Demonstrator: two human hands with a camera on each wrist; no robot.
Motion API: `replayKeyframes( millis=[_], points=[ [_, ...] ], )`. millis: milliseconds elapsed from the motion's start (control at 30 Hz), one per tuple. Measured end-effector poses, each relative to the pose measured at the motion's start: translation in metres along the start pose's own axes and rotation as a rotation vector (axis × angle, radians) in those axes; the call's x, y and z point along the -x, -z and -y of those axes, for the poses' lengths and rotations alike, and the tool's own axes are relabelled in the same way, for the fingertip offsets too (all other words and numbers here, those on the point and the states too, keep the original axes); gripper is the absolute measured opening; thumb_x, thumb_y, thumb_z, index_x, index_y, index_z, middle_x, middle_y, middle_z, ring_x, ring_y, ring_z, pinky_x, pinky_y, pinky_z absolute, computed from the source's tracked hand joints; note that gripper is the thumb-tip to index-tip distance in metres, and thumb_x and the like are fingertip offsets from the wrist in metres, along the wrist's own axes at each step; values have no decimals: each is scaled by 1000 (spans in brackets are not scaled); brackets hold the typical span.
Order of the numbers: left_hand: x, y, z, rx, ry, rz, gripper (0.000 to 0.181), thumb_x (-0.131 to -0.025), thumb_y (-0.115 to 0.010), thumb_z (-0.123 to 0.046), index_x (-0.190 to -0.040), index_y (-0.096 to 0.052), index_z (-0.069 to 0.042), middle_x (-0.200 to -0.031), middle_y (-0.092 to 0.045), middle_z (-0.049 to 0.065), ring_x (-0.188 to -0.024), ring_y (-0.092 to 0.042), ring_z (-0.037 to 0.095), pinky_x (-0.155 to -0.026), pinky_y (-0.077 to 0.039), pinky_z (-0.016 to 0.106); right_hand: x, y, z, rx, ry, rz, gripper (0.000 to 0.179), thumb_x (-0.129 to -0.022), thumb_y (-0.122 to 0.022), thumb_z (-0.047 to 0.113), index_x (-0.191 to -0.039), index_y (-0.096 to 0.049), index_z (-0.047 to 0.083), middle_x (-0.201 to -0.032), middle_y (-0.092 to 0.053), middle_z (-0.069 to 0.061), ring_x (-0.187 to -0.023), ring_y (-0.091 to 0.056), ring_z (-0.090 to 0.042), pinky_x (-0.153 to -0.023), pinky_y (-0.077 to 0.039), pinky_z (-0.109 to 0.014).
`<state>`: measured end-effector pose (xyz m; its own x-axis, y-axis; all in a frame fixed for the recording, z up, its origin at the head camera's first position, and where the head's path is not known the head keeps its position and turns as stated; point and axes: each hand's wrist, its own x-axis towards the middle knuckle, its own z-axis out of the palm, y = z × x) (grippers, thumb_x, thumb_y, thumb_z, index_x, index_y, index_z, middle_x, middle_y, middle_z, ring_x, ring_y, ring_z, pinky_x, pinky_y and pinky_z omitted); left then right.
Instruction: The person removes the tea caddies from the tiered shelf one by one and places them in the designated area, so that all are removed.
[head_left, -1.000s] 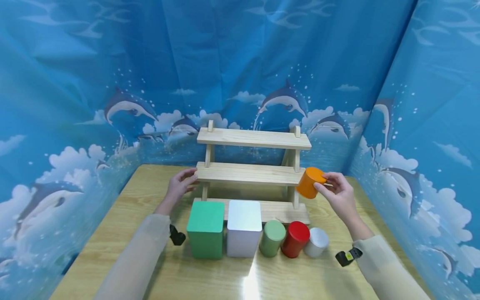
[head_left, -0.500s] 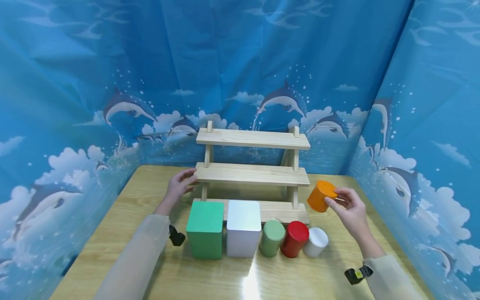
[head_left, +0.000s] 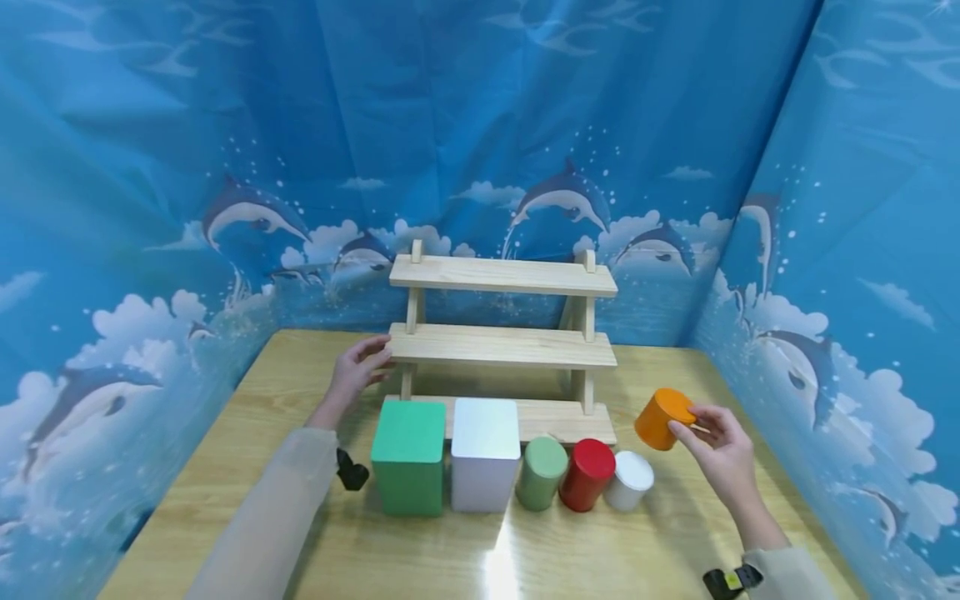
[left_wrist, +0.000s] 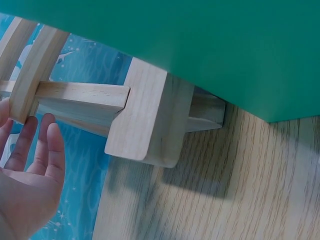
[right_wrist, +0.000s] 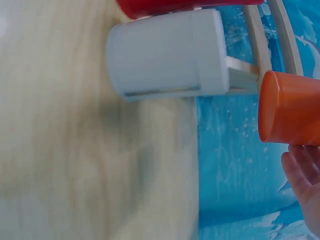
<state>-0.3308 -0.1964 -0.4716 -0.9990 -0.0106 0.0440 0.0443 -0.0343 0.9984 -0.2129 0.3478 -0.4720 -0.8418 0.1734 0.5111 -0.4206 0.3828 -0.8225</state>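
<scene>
My right hand pinches an orange cylindrical canister between thumb and fingers, in the air right of the wooden three-tier shelf. In the right wrist view the canister lies sideways across the picture, its thumb side partly cut off by the frame edge. At the shelf's left side, my left hand holds the end of the middle board. The left wrist view shows the thumb and index finger at that board end, the other fingers extended below it.
A row stands before the shelf: a green box, a white box, a light green canister, a red canister and a white canister. Blue dolphin curtains surround the wooden table at the back and sides.
My right hand has carried the orange canister away from the shelf's right end, rightward and nearer to me. The left hand has stayed at the middle board.
</scene>
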Motion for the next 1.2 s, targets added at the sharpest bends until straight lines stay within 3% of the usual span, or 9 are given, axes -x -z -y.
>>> replayKeyframes(
  millis=[167, 233, 300, 433, 533, 700, 867, 1033, 1200],
  points=[
    [6, -2, -11, 22, 19, 26, 46, -93, -59, -22, -134, -47, -4, -129, -48, 16, -112, -51, 41, -93, -41, 57, 5, 27, -97, 27, 2, -17, 37, -77, -73, -1, -111, -58, 1, -110, -58, -8, -95, -61, -11, -73, -52, -15],
    [9, -3, -13, 28, 17, 32, 45, -93, -58, -20, -134, -47, -3, -130, -47, 17, -112, -50, 41, -93, -41, 58, 7, 34, -120, 38, 3, -26, 38, -77, -74, -1, -111, -58, 2, -110, -59, -8, -96, -61, -11, -73, -52, -15],
    [9, -2, -13, 17, 14, 28, 46, -93, -58, -22, -133, -48, -4, -130, -47, 17, -110, -53, 39, -92, -43, 56, 12, 33, -105, 79, -31, -32, 37, -76, -75, 1, -110, -58, 0, -108, -59, -10, -95, -61, -11, -74, -53, -17],
    [4, -1, -4, 4, 2, 12, 47, -90, -62, -27, -131, -50, -6, -126, -50, 13, -103, -58, 31, -89, -47, 53, 22, 35, -92, 79, 6, -16, 33, -75, -75, -1, -104, -59, -1, -106, -61, -5, -94, -62, -7, -72, -53, -16],
    [2, -1, -1, -8, -5, 8, 48, -90, -63, -30, -131, -51, -8, -124, -52, 10, -100, -59, 27, -87, -49, 51, 29, 38, -101, 71, 32, -6, 32, -73, -76, -3, -100, -61, 1, -106, -62, -1, -93, -62, -5, -71, -53, -16],
    [2, -1, -1, -1, -7, 10, 49, -90, -62, -31, -132, -50, -8, -123, -52, 7, -105, -57, 32, -90, -46, 54, 40, 29, -57, 49, 5, 31, 27, -72, -75, -8, -94, -60, -3, -99, -61, -3, -89, -62, 0, -69, -53, -15],
    [2, -1, -1, 3, -20, 3, 49, -90, -62, -30, -131, -51, -8, -122, -53, 8, -108, -54, 37, -90, -45, 56, 49, 18, -19, 149, -102, 67, 26, -73, -76, -3, -92, -58, -6, -97, -60, 3, -84, -59, 7, -68, -51, -11],
    [-3, 4, 8, -29, -39, 4, 51, -86, -66, -38, -129, -55, -14, -121, -55, 5, -106, -57, 33, -84, -51, 47, 54, 15, -15, 261, -159, 102, 27, -74, -78, 3, -92, -60, -4, -101, -59, 5, -87, -56, 11, -69, -51, -12],
    [-5, 5, 10, -40, -36, 4, 53, -84, -67, -40, -129, -55, -15, -121, -55, 5, -98, -61, 22, -81, -54, 41, 58, 14, -20, 255, -159, 110, 25, -74, -78, 2, -91, -60, -3, -100, -58, 9, -87, -56, 11, -69, -52, -14]
  ],
)
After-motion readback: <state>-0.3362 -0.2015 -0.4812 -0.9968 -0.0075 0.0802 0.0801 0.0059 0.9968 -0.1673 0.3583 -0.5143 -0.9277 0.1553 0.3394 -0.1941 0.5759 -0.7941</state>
